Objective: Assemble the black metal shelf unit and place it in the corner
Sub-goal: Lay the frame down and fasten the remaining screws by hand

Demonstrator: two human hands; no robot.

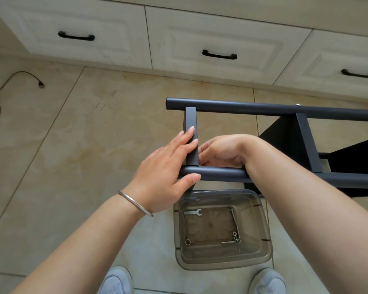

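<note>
The black metal shelf unit lies on its side on the tiled floor, with a far round pole [242, 108] and a near round pole [221, 174] running left to right. A flat crossbar [191, 117] joins them at the left end. A second crossbar [306, 141] and black shelf panels [285, 136] are further right. My left hand [166, 166] lies with straight fingers along the left crossbar and its thumb on the near pole. My right hand [221, 151] reaches over the near pole, fingers curled at the crossbar's lower joint. What those fingers touch is hidden.
A clear plastic tub [261, 211] stands on the floor below the near pole, holding a small wrench [192, 212], long bolts [235, 221] and washers [235, 238]. White drawers with black handles [219, 54] run along the back. A cable [0, 92] lies at far left. My shoes [117, 281] are at the bottom.
</note>
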